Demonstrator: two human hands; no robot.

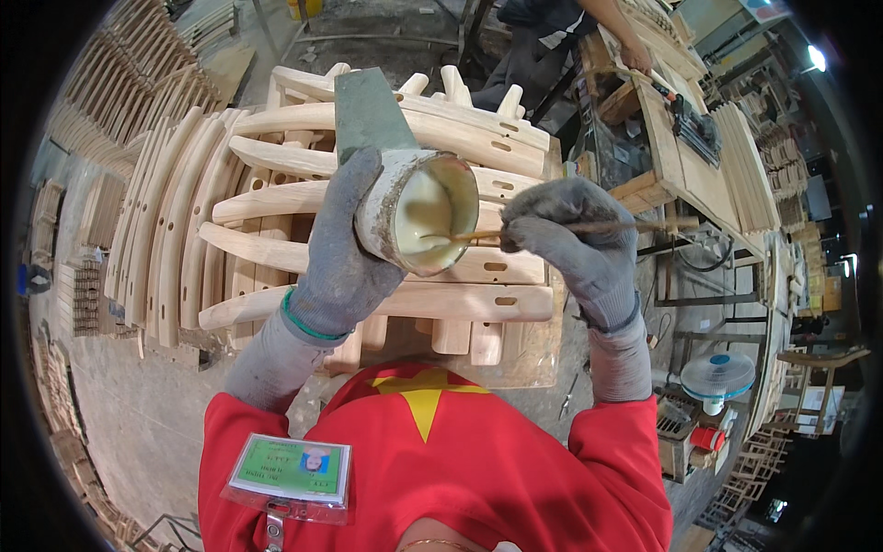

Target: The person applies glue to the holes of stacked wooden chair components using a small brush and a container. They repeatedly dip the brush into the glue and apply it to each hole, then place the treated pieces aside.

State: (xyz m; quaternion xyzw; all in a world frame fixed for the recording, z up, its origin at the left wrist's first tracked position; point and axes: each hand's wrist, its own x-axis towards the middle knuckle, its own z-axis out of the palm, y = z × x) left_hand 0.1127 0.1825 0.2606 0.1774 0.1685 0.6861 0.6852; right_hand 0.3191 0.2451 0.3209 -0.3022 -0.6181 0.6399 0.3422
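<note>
In my gloved left hand [345,248] is a round, crusted white pot [379,216], tilted so its mouth faces right. Cream-coloured glue-like liquid [425,207] coats its inside. My gloved right hand [575,239] pinches a thin wooden stick [635,226], whose left tip dips into the liquid. Beneath both hands lie several pale, curved wooden pieces [441,301] with oval slots near their right ends. A flat grey-green plate [372,115] shows just beyond the pot, on top of the wood; whether it touches the pot I cannot tell.
More curved wooden parts [170,230] stand stacked at the left. Another person's hand [635,57] rests by a wooden workbench [685,170] at the far right, near a dark metal clamp-like tool [696,132]. A blue-and-white fan [717,379] is at the lower right.
</note>
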